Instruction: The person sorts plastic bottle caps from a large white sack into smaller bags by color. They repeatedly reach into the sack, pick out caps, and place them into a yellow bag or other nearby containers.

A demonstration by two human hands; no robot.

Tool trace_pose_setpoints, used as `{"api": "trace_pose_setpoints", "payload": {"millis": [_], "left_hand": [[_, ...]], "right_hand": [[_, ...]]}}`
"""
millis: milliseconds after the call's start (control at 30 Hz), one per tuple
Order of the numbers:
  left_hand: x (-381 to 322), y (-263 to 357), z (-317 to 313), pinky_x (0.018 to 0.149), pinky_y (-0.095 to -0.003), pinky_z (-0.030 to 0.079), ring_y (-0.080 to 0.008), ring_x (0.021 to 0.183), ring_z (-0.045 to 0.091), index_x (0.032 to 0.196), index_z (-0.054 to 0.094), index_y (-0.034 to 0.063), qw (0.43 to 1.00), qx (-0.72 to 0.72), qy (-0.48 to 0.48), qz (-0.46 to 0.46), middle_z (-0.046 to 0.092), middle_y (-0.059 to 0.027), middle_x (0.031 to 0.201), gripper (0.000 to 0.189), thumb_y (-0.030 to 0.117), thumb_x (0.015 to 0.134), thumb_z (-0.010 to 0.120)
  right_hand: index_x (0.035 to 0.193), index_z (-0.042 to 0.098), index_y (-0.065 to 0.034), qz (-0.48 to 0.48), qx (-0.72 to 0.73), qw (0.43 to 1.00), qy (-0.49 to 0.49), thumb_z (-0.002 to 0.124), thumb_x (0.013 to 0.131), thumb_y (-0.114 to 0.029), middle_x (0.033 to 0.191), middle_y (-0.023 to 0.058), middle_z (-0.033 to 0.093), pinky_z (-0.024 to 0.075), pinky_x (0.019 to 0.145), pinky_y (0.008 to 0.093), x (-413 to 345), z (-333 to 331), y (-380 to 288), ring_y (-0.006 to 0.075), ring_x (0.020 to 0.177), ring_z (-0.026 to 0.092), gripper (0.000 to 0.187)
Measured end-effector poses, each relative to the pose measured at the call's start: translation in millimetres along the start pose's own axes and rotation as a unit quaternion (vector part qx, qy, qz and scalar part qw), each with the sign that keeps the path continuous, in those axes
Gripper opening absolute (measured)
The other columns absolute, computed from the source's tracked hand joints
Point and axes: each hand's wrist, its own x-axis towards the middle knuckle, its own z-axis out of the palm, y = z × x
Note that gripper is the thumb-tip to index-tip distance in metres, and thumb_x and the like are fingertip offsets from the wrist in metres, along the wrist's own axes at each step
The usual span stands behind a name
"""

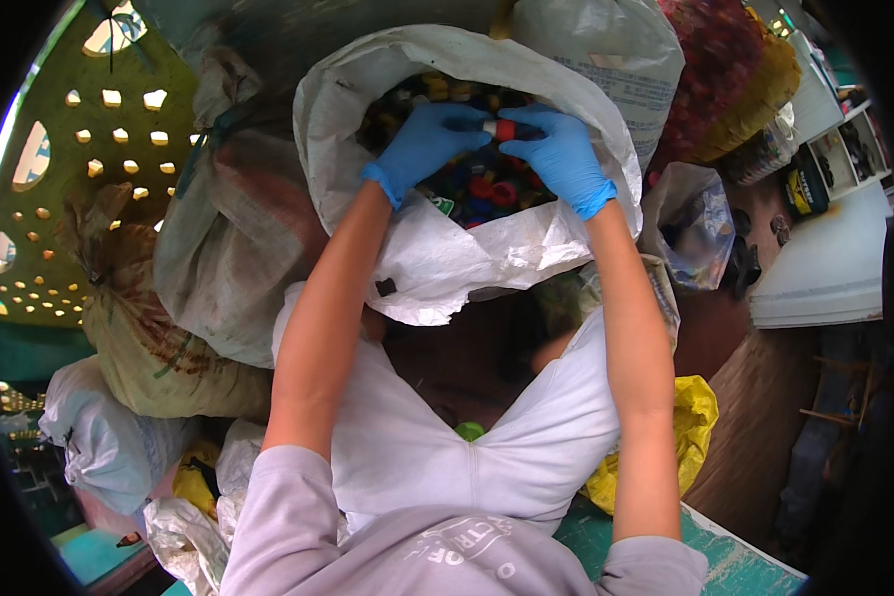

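Both hands wear blue disposable gloves and work over a large white woven sack whose rim is rolled down. Inside it lie many coloured plastic bottle caps, mostly red, blue, green, black and yellow. Between the hands is a small cylindrical piece with a white and a red band; it seems to be stacked caps, though the fingers cover its ends. My left hand grips its dark left end. My right hand holds the red and dark right end, fingers above and thumb below.
Tied full sacks crowd the left, before a perforated yellow-green panel. On the right, an open clear plastic bag holds dark items. A yellow plastic bag is beside my right thigh. White shelving stands at far right.
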Motion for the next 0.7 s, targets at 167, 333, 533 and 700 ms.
{"api": "trace_pose_setpoints", "payload": {"millis": [167,333,533,700], "left_hand": [[-1,8,3,0.079,-0.0262,0.048,-0.0138,0.084,0.061,0.106,0.065,-0.0020,0.998,-0.060,0.005,-0.033,0.067,-0.0099,0.093,0.033,0.015,0.079,0.070],[-5,8,3,0.078,-0.0257,0.048,-0.0133,0.083,0.060,0.103,0.066,-0.0020,0.996,-0.083,0.029,-0.032,0.067,-0.0097,0.093,0.030,0.012,0.077,0.072],[-9,7,2,0.077,-0.0263,0.049,-0.0138,0.082,0.062,0.104,0.067,-0.0012,0.998,-0.052,0.042,-0.010,0.068,-0.0108,0.094,0.030,0.009,0.076,0.071],[-8,12,10,0.076,-0.0252,0.049,-0.0121,0.084,0.061,0.107,0.066,-0.0010,0.998,-0.039,0.044,0.013,0.068,-0.0111,0.097,0.032,0.010,0.077,0.071]], "right_hand": [[0.111,0.064,-0.0014,0.019,0.034,0.999,-0.006,0.072,0.075,-0.007,0.094,0.0084,0.067,0.0497,0.076,0.0238,2,-4,5,0.0114,0.081,0.060,0.038],[0.108,0.065,0.0001,0.051,0.079,0.995,-0.012,0.074,0.074,-0.013,0.090,0.0091,0.069,0.0493,0.076,0.0261,1,-3,1,0.0134,0.079,0.061,0.037],[0.109,0.063,0.0050,0.119,0.158,0.978,-0.059,0.070,0.080,-0.019,0.092,0.0108,0.068,0.0511,0.076,0.0254,2,-3,5,0.0136,0.081,0.063,0.038],[0.111,0.059,0.0066,0.223,0.220,0.943,-0.114,0.063,0.088,-0.028,0.094,0.0122,0.066,0.0529,0.077,0.0267,4,-11,3,0.0165,0.081,0.065,0.042]]}}
